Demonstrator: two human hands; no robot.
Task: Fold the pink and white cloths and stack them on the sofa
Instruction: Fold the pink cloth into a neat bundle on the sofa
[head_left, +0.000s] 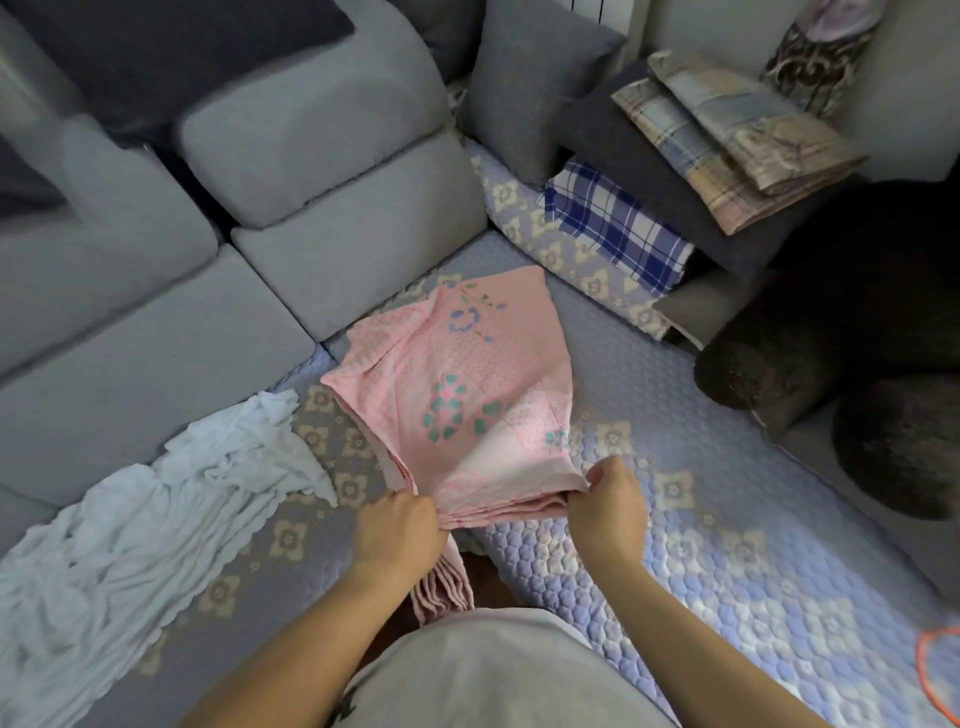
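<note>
Setting: home living room.
Evidence: grey sectional sofa (156, 338) with quilted floral seat cover (701, 519), throw pillow (530, 83), folded plaid blankets (727, 140).

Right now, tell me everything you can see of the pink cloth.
The pink cloth is a textured, quilted-looking fabric printed with blue and teal flowers. It lies partly folded in several layers on the quilted sofa cover, its near end hanging over the seat edge. The left hand and right hand both grip its near edge.
</note>
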